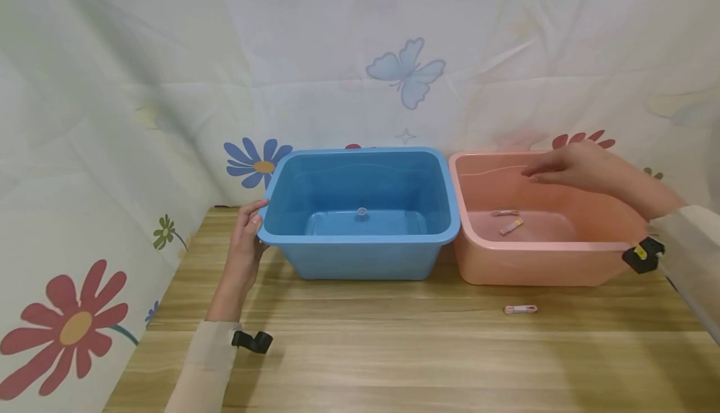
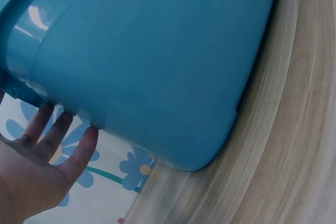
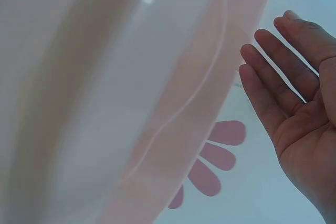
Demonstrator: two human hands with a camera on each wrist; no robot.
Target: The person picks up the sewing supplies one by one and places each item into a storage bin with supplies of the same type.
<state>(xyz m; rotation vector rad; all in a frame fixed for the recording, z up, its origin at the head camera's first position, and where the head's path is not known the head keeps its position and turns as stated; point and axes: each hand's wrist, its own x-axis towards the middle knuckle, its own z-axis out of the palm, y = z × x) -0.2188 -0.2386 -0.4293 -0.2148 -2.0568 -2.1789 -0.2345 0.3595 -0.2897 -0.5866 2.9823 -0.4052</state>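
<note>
In the head view my left hand holds the left rim of a blue plastic basin, fingers at and under the edge. The left wrist view shows straight fingers of that hand against its outer wall; the thumb is hidden there. A small round whitish thing lies in the blue basin. Above the pink basin, my right hand hovers with nothing in it, fingers loosely extended. Inside are a small folded pink cord and a small pink bundle with a yellow spot.
Another small pink cord bundle with a white band lies on the wooden table in front of the pink basin. The two basins stand side by side, rims meeting. A white flowered cloth hangs behind and to the left.
</note>
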